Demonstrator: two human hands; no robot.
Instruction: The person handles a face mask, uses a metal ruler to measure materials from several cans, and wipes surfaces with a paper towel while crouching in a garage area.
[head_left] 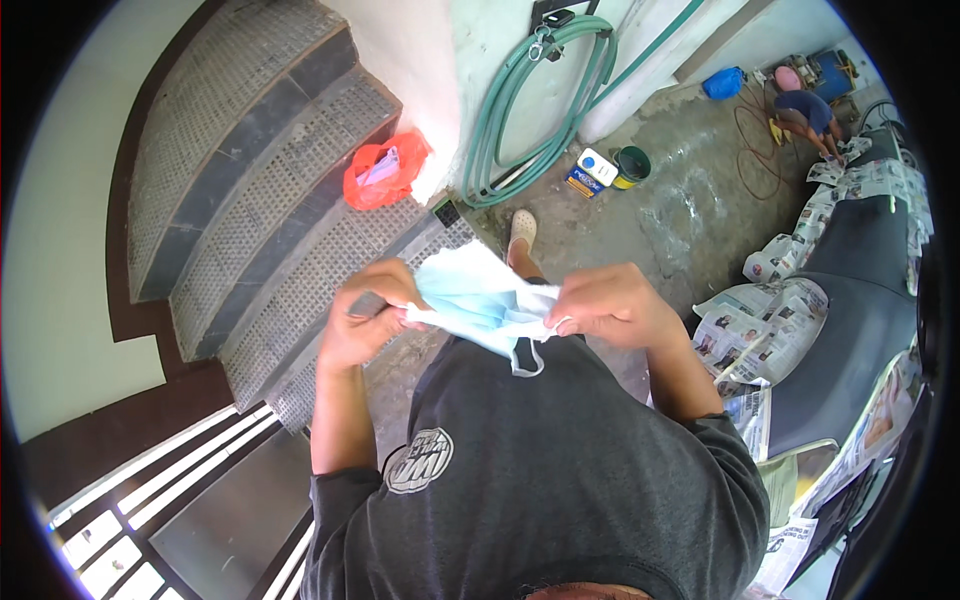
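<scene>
A light blue and white disposable face mask is stretched between my two hands in front of my chest. One side of it is pinched in my left hand, whose fingers are closed. A small flat grey piece also shows at those fingers; its kind I cannot make out. The other side is gripped by my right hand, thumb and fingers pressed together on the edge. A white ear loop hangs below the mask against my dark shirt.
Curved tiled steps rise at left, with a red plastic bag on them. A coiled green hose hangs on the wall above a tin and a dark bucket. A newspaper-covered motorcycle stands right; another person bends beyond.
</scene>
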